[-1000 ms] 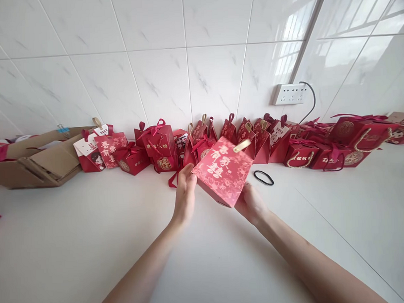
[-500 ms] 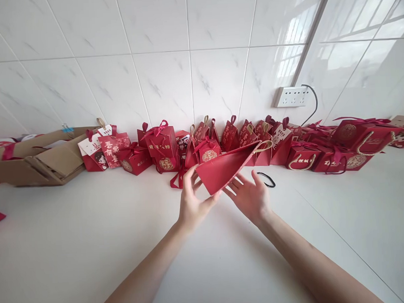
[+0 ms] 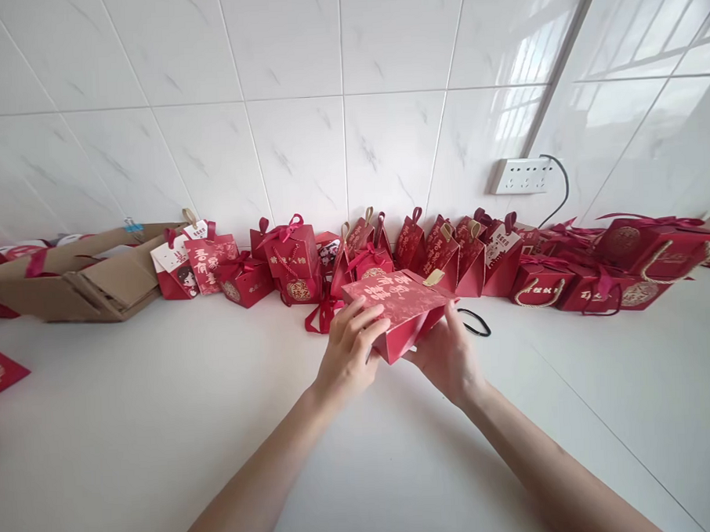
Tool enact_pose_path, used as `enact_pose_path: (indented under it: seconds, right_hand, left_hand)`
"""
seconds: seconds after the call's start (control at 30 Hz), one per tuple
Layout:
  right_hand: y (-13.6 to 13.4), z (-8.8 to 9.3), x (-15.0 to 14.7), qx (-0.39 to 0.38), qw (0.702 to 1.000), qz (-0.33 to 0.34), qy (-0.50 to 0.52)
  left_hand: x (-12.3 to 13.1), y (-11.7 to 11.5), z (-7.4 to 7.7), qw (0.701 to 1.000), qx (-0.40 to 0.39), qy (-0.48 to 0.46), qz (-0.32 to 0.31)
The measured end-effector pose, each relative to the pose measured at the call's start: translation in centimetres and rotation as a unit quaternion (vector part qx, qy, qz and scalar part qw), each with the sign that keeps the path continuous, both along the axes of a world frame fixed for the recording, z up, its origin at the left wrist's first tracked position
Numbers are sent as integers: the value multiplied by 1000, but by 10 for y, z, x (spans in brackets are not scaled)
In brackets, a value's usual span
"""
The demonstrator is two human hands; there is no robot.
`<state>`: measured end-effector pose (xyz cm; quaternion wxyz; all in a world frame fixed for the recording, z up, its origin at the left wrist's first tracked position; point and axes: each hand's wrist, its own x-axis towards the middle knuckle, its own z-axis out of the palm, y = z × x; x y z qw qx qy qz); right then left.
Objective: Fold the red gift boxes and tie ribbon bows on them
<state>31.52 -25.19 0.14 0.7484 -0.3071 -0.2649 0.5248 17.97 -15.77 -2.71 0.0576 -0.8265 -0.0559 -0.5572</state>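
A red paper gift box (image 3: 399,299) with pale printed lettering and a beige ribbon loop is held above the white table, lying on its side with the printed face up. My left hand (image 3: 350,345) is closed on its left end, fingers over the printed face and the thumb out of sight below. At the other end my right hand (image 3: 450,356) grips the box, thumb along its right edge and the fingers mostly hidden underneath. A black cord loop (image 3: 475,323) lies on the table just beyond my right hand.
Along the tiled wall stand several finished red gift boxes (image 3: 440,254) with ribbon loops. More boxes with bows (image 3: 603,283) are at the right. An open cardboard carton (image 3: 109,288) sits at the left, and a flat red piece (image 3: 0,368) lies nearer. A power strip (image 3: 521,176) is on the wall.
The box has been turned so its printed face now shows on top instead of its plain red side. My right hand has gone from spread fingers to holding the box.
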Motion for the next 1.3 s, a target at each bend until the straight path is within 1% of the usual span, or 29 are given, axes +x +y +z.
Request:
enact_pose_path:
  seconds: [0.03,0.1,0.2,0.23,0.27,0.3,0.33,0.37,0.4,0.43,0.47,0.5,0.53,0.57,0.67,0.7,0.77,0.83,0.93,1.0,1.07,1.17,1.23,1.3]
  right_hand:
    - [1,0,0,-8,1000,-12,-1]
    - [3,0,2,-31,999,-42,3]
    - [7,-5,7,-74,992,-101,5]
    - [8,-7,9,-88,989,-121,-1]
    - [8,-9,11,-102,985,-140,-10]
    - [9,-11,12,-111,981,-154,-23]
    - [8,-12,13,-117,979,-162,-40]
    - [8,-13,13,-119,978,-162,-60]
    - [7,-14,12,-118,977,-154,-84]
    - [6,-13,11,-115,978,-138,-109]
    - [4,-13,9,-112,977,-118,-134]
    - [2,-12,7,-107,977,-97,-157]
    - [1,-12,5,-100,977,-76,-174]
    - [-1,-11,3,-92,976,-53,-188]
    - [-3,-12,1,-65,973,16,-219]
    - [-4,-12,1,-58,971,36,-229]
    - [-5,-12,1,-46,966,65,-248]
    - [-6,-11,0,-36,962,80,-260]
    - [-8,-7,-1,-20,958,95,-271]
    - [-10,-5,-1,-13,956,103,-275]
    - [-10,-4,0,-10,955,107,-276]
    - [-11,-5,1,-13,955,108,-277]
    - [-11,-6,1,-25,957,104,-269]
    - [-12,-5,0,-51,961,110,-250]
  left_hand:
    - [-1,0,0,1000,1,10,-9]
    - [-3,-2,0,998,-30,42,-41]
    - [-6,-4,1,980,-129,72,-136]
    - [-7,-3,2,971,-166,61,-162]
    - [-7,-2,2,962,-209,37,-174]
    - [-7,0,2,950,-262,3,-169]
    - [-7,3,3,933,-326,-35,-150]
    - [-6,6,4,905,-400,-72,-127]
    - [-6,8,5,865,-477,-106,-113]
    - [-5,10,7,819,-546,-134,-113]
    - [-5,12,10,776,-599,-151,-129]
    - [-6,12,13,742,-633,-157,-155]
    - [-6,12,16,722,-649,-156,-180]
    - [-8,11,19,719,-650,-151,-195]
    - [-13,7,28,740,-631,-132,-191]
    - [-14,7,31,741,-631,-127,-192]
    - [-17,7,35,729,-640,-120,-211]
    - [-18,8,37,721,-642,-127,-229]
    - [-19,7,40,734,-618,-140,-245]
    - [-20,5,42,739,-607,-125,-264]
    - [-22,3,43,736,-609,-90,-282]
    - [-24,2,44,718,-618,-46,-318]
    - [-24,2,44,699,-623,-49,-348]
    - [-23,3,44,676,-640,-72,-359]
